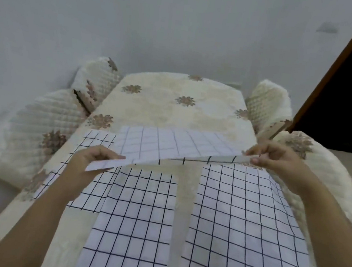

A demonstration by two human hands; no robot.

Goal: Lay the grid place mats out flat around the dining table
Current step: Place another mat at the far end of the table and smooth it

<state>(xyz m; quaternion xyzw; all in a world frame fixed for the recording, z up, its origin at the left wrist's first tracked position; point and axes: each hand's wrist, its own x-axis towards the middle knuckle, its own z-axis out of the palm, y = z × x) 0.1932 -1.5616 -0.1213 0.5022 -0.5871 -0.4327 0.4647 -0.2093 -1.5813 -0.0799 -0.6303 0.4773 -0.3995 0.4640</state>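
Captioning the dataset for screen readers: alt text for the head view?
Both hands, left and right, hold a grid mat by its near corners, lifted above a table under a cream floral cloth. Three more grid mats lie on the near half: one left, one centre, one right. Cushioned chairs line both sides.

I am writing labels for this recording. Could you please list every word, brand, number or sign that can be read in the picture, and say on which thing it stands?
There is no readable text.
The held mat and the flat mats show only grid lines.
The tablecloth shows only flower prints.
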